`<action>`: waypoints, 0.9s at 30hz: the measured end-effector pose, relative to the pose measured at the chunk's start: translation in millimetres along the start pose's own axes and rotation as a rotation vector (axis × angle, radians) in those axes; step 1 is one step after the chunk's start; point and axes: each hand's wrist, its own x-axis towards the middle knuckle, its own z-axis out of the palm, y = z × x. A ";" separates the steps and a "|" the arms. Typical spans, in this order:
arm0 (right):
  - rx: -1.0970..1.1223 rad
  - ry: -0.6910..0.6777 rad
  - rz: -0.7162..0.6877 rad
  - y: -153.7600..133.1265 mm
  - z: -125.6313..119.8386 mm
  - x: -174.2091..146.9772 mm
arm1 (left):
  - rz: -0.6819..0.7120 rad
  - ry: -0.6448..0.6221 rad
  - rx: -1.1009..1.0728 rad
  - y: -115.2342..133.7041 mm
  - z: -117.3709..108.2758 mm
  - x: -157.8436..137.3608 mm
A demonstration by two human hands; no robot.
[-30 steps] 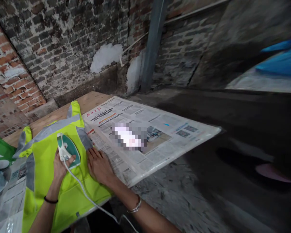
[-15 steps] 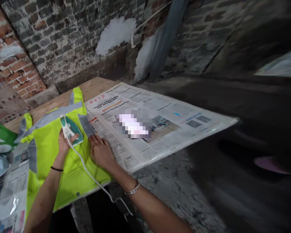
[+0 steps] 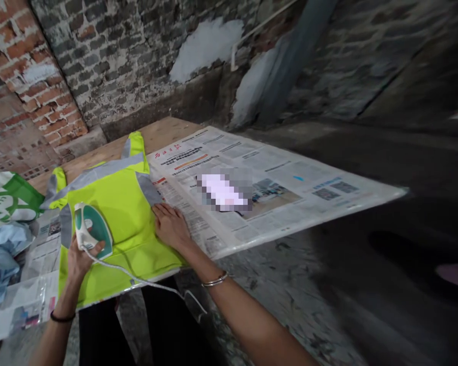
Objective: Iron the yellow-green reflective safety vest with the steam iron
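A yellow high-visibility garment [image 3: 130, 213] with grey bands lies spread on the table, its far end pointing away from me. My left hand [image 3: 82, 256] is wrapped round the handle of a green and white iron [image 3: 95, 231], which rests on the garment's left part. From the back of the iron a white cord [image 3: 137, 278] runs over the cloth and off the table's near edge. My right hand [image 3: 170, 223] lies flat on the garment's right edge, fingers stretched out, holding nothing.
Newspaper [image 3: 229, 234] under clear plastic covers the table to the right, with a blurred-out bright object [image 3: 225, 193] on it. At the left are a green and white bag [image 3: 13, 195] and crumpled light blue cloth [image 3: 0, 259]. Bare wood [image 3: 168, 131] shows at the back, before a brick wall.
The iron, in my left hand, has slid toward me and to the left over the garment. My right hand stays at the garment's right edge. The view has shifted slightly left.
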 end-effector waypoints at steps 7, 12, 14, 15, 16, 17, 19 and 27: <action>-0.013 -0.004 -0.015 3.1 4.0 0.3 | -0.022 0.067 0.028 -24.8 -21.2 -7.9; -0.049 0.045 -0.038 6.0 11.7 -1.9 | -0.018 0.056 0.032 -29.1 -15.0 6.4; -0.061 0.065 -0.046 7.6 15.1 -3.5 | -0.022 0.047 0.036 -30.3 -12.3 23.2; -0.064 0.076 -0.053 8.3 16.4 -4.3 | -0.027 0.041 0.039 -30.5 -10.4 34.4; -0.065 0.084 -0.058 9.1 17.6 -4.9 | -0.033 0.037 0.043 -30.4 -8.2 47.2; -0.065 0.089 -0.061 9.7 18.4 -5.4 | -0.040 0.036 0.049 -29.8 -5.5 61.1; -0.060 0.090 -0.059 10.6 19.4 -5.7 | -0.053 0.048 0.065 -27.7 0.8 89.6; -0.035 0.076 -0.044 6.6 13.5 -2.6 | -0.045 0.096 0.059 -21.1 13.6 130.0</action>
